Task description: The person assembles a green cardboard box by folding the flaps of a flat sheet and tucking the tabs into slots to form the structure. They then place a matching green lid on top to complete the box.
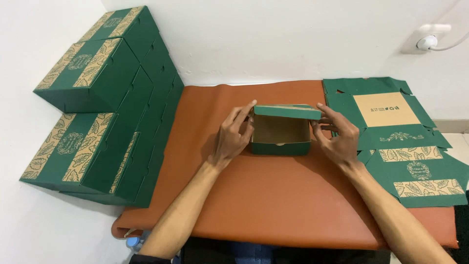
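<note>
I see bright, even light, soft shadows under the forearms towards 6 o'clock, sharp focus, wide-angle bending at 3 and 9 o'clock edges

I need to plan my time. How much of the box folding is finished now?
Done: folded green boxes are stacked at the left. In hand: the left hand and right hand hold one open box at its lid. Left: flat box sheets lie piled at the right, count unclear.

Bare brown leather mat (273, 205) is left open across the lower centre. The left of the frame is blocked by stacked green cardboard boxes (105, 105); the right by flat unfolded green cardboard blanks (400, 142).
</note>
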